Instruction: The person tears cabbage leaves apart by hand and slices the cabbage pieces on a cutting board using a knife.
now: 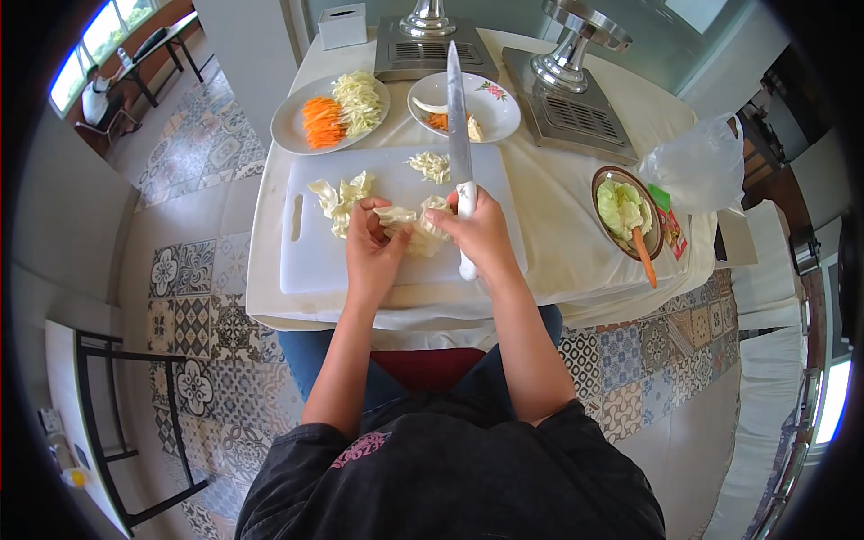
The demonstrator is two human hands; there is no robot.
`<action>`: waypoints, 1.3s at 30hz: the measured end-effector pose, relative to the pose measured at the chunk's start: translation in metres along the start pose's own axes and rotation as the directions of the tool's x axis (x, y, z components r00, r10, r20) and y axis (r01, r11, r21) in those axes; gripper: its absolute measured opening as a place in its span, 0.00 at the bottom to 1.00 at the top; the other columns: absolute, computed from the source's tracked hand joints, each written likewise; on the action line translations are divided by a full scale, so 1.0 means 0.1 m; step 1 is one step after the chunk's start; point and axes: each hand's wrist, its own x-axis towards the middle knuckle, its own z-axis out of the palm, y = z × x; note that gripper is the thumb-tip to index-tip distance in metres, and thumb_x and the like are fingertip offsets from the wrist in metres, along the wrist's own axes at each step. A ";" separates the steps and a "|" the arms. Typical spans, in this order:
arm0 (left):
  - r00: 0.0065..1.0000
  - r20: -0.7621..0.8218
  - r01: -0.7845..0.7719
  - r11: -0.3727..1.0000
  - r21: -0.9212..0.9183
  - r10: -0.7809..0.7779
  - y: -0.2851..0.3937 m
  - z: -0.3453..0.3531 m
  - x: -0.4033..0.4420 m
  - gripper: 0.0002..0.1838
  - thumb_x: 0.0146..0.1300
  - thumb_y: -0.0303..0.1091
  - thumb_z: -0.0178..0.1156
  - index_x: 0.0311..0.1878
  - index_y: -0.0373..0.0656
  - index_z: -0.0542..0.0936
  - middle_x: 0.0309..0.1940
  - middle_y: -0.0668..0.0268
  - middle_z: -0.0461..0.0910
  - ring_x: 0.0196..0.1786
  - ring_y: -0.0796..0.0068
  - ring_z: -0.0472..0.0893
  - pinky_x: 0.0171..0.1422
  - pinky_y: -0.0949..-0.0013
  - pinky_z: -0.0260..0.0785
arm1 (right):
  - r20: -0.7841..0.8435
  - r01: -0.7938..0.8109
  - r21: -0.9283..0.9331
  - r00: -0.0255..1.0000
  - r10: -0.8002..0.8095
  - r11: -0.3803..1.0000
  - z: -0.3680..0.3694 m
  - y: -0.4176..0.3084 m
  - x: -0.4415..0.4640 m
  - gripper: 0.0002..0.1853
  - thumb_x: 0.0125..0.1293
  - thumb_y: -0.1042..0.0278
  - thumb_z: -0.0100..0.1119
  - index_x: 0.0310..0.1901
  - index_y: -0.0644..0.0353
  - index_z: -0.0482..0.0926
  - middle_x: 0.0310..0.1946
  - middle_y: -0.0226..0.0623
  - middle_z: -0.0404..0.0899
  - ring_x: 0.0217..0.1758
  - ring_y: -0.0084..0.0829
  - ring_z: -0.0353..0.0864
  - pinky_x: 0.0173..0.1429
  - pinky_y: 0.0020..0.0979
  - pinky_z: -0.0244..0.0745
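My left hand (372, 243) pinches a pale cabbage leaf (396, 216) above the white cutting board (310, 261). In my right hand (483, 236) is a kitchen knife (458, 117), its white handle against the palm and its blade pointing away from me. Thumb and fingers of that hand also grip the cabbage at its right side. Left of my hands, more torn cabbage leaves (339, 200) lie on the board. A small heap of shredded cabbage (430, 166) sits toward the board's far side.
Behind the board stand a plate (283, 135) of shredded carrot and cabbage and a flowered bowl (511, 117) with vegetable pieces. At right, a brown-rimmed bowl (605, 234) holds cabbage and a carrot (643, 256), beside a plastic bag (697, 166). Metal stands (576, 99) line the back. A person (97, 97) sits far left.
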 end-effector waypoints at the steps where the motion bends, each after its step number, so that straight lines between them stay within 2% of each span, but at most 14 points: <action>1: 0.999 0.021 0.030 0.999 0.015 -0.031 0.06 -0.02 0.03 0.16 0.62 0.15 0.61 0.51 0.38 0.71 0.35 0.68 0.78 0.36 0.84 0.77 0.38 0.78 0.70 | 0.006 -0.021 0.075 1.000 0.021 0.997 0.02 0.03 0.01 0.21 0.50 0.63 0.78 0.38 0.61 0.74 0.28 0.32 0.77 0.28 0.24 0.76 0.33 0.30 0.73; 5: 0.973 0.109 0.208 0.978 -0.033 -0.203 0.18 -0.07 0.12 0.22 0.63 0.16 0.61 0.60 0.37 0.71 0.35 0.69 0.78 0.36 0.83 0.77 0.39 0.78 0.70 | 0.069 -0.083 0.256 0.995 0.067 0.963 0.02 0.01 0.00 0.19 0.56 0.60 0.76 0.38 0.59 0.74 0.25 0.27 0.74 0.24 0.19 0.73 0.27 0.26 0.69; 8: 0.964 0.122 0.212 0.958 0.193 -0.238 0.20 -0.11 0.16 0.21 0.60 0.18 0.65 0.56 0.39 0.74 0.33 0.69 0.78 0.34 0.82 0.76 0.39 0.75 0.70 | 0.107 -0.127 0.183 0.988 0.109 0.975 -0.06 0.01 -0.06 0.16 0.65 0.56 0.67 0.38 0.60 0.73 0.22 0.26 0.72 0.21 0.18 0.70 0.25 0.25 0.66; 11: 0.981 0.123 0.077 0.879 0.470 -0.151 0.05 -0.20 0.22 0.20 0.55 0.21 0.69 0.52 0.40 0.76 0.30 0.67 0.78 0.32 0.79 0.74 0.38 0.70 0.70 | 0.139 -0.133 -0.007 0.981 0.133 0.991 -0.29 -0.06 -0.29 0.16 0.72 0.55 0.58 0.38 0.62 0.73 0.20 0.27 0.71 0.20 0.19 0.69 0.24 0.26 0.66; 13: 0.982 0.118 0.069 0.855 0.514 -0.150 0.16 -0.18 0.23 0.20 0.53 0.22 0.71 0.49 0.40 0.76 0.28 0.66 0.77 0.31 0.76 0.74 0.38 0.68 0.70 | 0.178 -0.101 -0.174 0.975 0.132 0.980 -0.50 -0.12 -0.51 0.16 0.76 0.56 0.52 0.41 0.64 0.72 0.19 0.28 0.70 0.19 0.18 0.70 0.23 0.26 0.66; 15: 0.983 0.114 0.054 0.828 0.557 -0.141 0.19 -0.17 0.25 0.21 0.51 0.23 0.72 0.48 0.40 0.77 0.27 0.65 0.76 0.30 0.74 0.74 0.38 0.67 0.70 | 0.225 -0.099 -0.201 0.963 0.145 0.974 -0.70 -0.17 -0.73 0.14 0.76 0.59 0.50 0.43 0.66 0.72 0.18 0.35 0.72 0.19 0.26 0.73 0.25 0.32 0.68; 17: 0.986 0.111 0.033 0.799 0.601 -0.124 0.15 -0.15 0.26 0.21 0.51 0.23 0.73 0.47 0.40 0.77 0.26 0.65 0.75 0.30 0.73 0.74 0.38 0.68 0.70 | 0.274 0.038 -0.335 0.960 0.058 0.942 -0.90 -0.23 -0.94 0.13 0.76 0.62 0.49 0.45 0.66 0.70 0.20 0.43 0.74 0.20 0.38 0.76 0.27 0.38 0.68; 18: 0.987 0.113 0.022 0.806 0.591 -0.110 0.12 -0.16 0.27 0.21 0.50 0.23 0.73 0.47 0.40 0.77 0.27 0.65 0.76 0.30 0.73 0.74 0.38 0.68 0.70 | 0.302 0.108 -0.396 0.953 0.018 0.912 -0.97 -0.27 -1.03 0.12 0.76 0.63 0.48 0.45 0.66 0.70 0.20 0.47 0.74 0.21 0.44 0.77 0.28 0.42 0.69; 21: 0.990 0.101 0.023 0.824 0.565 -0.096 0.08 -0.15 0.25 0.21 0.50 0.23 0.74 0.47 0.39 0.77 0.27 0.64 0.77 0.30 0.72 0.75 0.38 0.68 0.71 | 0.371 0.170 -0.513 0.928 0.039 0.841 -1.09 -0.44 -1.21 0.12 0.76 0.65 0.49 0.48 0.67 0.68 0.24 0.55 0.76 0.27 0.59 0.77 0.31 0.49 0.67; 24: 0.993 0.065 0.047 0.826 0.562 -0.101 0.17 -0.12 0.23 0.22 0.49 0.23 0.75 0.46 0.37 0.77 0.27 0.64 0.77 0.29 0.72 0.75 0.37 0.68 0.71 | 0.401 0.174 -0.583 0.911 0.095 0.794 -1.12 -0.52 -1.28 0.13 0.76 0.64 0.48 0.49 0.67 0.66 0.24 0.56 0.77 0.31 0.61 0.78 0.32 0.53 0.67; 27: 0.996 0.040 0.042 0.824 0.565 -0.078 0.14 -0.14 0.23 0.22 0.48 0.24 0.75 0.45 0.36 0.77 0.27 0.63 0.79 0.29 0.72 0.76 0.37 0.68 0.72 | 0.419 0.232 -0.600 0.906 0.054 0.766 -1.08 -0.47 -1.33 0.12 0.76 0.65 0.49 0.47 0.68 0.66 0.22 0.55 0.77 0.30 0.60 0.78 0.32 0.54 0.68; 33: 0.993 0.018 0.081 0.806 0.586 -0.113 0.12 -0.17 0.24 0.20 0.47 0.25 0.76 0.42 0.37 0.77 0.29 0.60 0.82 0.31 0.70 0.80 0.39 0.68 0.74 | 0.440 0.156 -0.651 0.875 0.202 0.743 -1.08 -0.66 -1.38 0.11 0.75 0.67 0.49 0.43 0.68 0.64 0.22 0.58 0.76 0.30 0.61 0.78 0.31 0.54 0.69; 36: 0.992 0.030 0.078 0.786 0.613 -0.122 0.23 -0.14 0.23 0.20 0.47 0.26 0.76 0.41 0.37 0.76 0.31 0.59 0.83 0.33 0.68 0.82 0.40 0.67 0.74 | 0.467 0.235 -0.649 0.874 0.136 0.724 -1.13 -0.70 -1.41 0.12 0.75 0.67 0.49 0.42 0.69 0.64 0.23 0.58 0.77 0.29 0.60 0.79 0.30 0.54 0.70; 39: 0.991 0.050 0.072 0.793 0.605 -0.128 0.24 -0.14 0.23 0.20 0.47 0.25 0.76 0.41 0.37 0.76 0.32 0.57 0.83 0.34 0.66 0.83 0.41 0.66 0.74 | 0.469 0.309 -0.747 0.873 0.136 0.589 -1.14 -0.74 -1.41 0.12 0.75 0.67 0.50 0.41 0.68 0.64 0.22 0.56 0.77 0.27 0.59 0.79 0.29 0.52 0.72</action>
